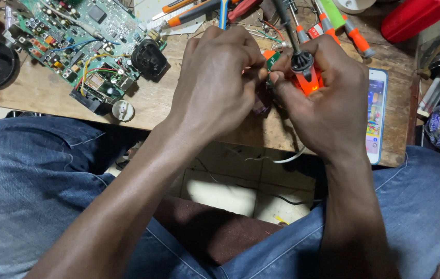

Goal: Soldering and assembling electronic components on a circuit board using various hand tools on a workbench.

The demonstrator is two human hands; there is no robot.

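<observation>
The person sits at a worn wooden desk [189,98], knees in blue jeans [29,186] spread to either side, both hands raised together just above the desk's near edge. The right hand [328,98] is closed around an orange soldering iron [308,77], fingers wrapped over its handle; the black collar of the iron stands up between thumb and forefinger, and a small light glows on the orange body. The left hand [215,88] is curled shut, its fingertips pinching a small green circuit piece [271,59] that sits right between the two hands, touching the fingers of both. How much of that piece there is I cannot tell, since the fingers cover most of it.

To the left on the desk lies a large green circuit board [75,46] crowded with parts and coloured wires, with a black round part [148,58] at its right corner and a small white knob [123,110] just below it near the desk edge. Along the far side, behind the hands, lie several screwdrivers [354,36] with orange and green handles. A phone [376,113] with a lit screen lies flat just to the right of the right hand, close to the desk's right edge. A red container [416,18] lies at the far right corner. A white wire [292,157] hangs below the desk edge under the right hand.
</observation>
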